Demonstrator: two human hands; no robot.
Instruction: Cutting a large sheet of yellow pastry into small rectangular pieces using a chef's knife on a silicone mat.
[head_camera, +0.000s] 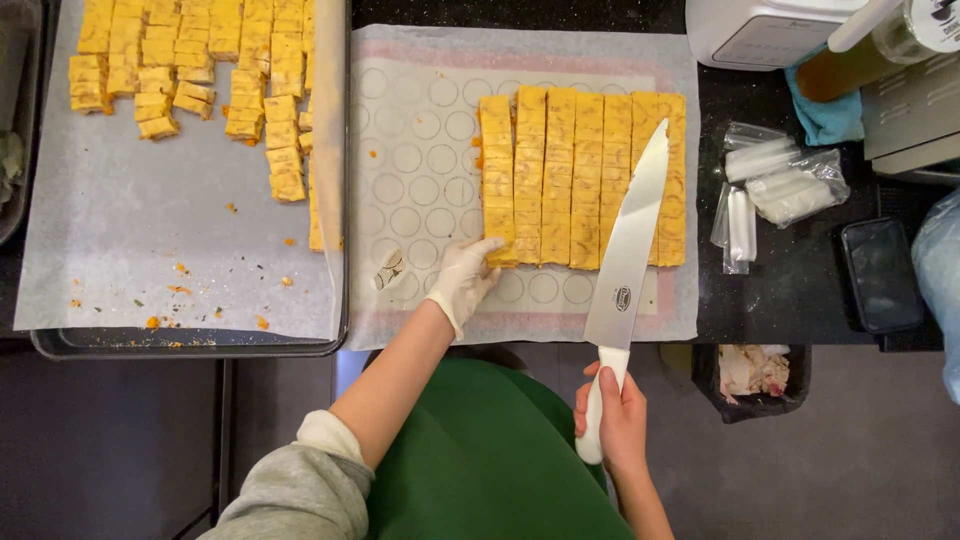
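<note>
A yellow-orange slab of baked dough (583, 180), cut into long strips with crosswise scoring, lies on a silicone baking mat (420, 150) printed with circles. The gloved left hand (463, 280) rests its fingertips on the slab's near left corner, fingers loosely spread. The bare right hand (610, 415) is closed around the white handle of a chef's knife (630, 240), whose blade lies over the slab's right strips.

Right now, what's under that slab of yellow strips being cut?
The yellow slab lies on a baking mat printed with circles, over white parchment. The circles beneath the slab are covered, as is the counter beneath the parchment.
</note>
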